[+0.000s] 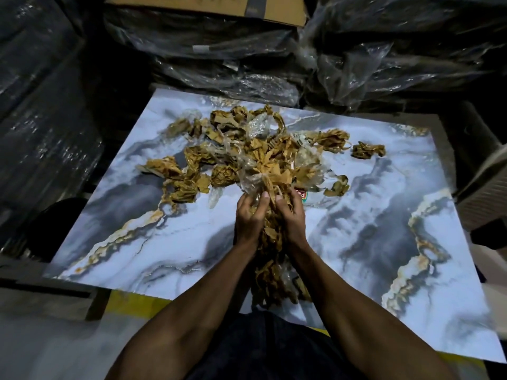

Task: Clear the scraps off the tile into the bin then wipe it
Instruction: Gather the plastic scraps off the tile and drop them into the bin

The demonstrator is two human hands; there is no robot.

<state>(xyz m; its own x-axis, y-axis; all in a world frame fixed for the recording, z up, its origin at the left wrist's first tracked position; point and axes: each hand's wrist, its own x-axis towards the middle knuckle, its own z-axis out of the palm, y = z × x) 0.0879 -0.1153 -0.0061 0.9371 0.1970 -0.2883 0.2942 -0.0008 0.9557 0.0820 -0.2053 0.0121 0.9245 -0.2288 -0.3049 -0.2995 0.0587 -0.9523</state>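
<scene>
A large glossy marble-patterned tile (pixel 384 215), blue-grey with gold veins, lies flat in front of me. A heap of crumpled brown tape and clear plastic scraps (pixel 247 149) covers its far middle. My left hand (pixel 248 218) and my right hand (pixel 292 215) press together from both sides on a bundle of scraps (pixel 271 242) that hangs down between my forearms toward the tile's near edge. Loose crumpled pieces lie apart at the far right (pixel 367 150) and left (pixel 163 167). No bin can be made out.
Dark stacks wrapped in clear plastic film (pixel 370 50) crowd the back and left. A cardboard box (pixel 205 6) sits on top at the back. A yellow surface (pixel 131 300) shows under the tile's near edge. Pale boxes (pixel 485 176) stand at the right.
</scene>
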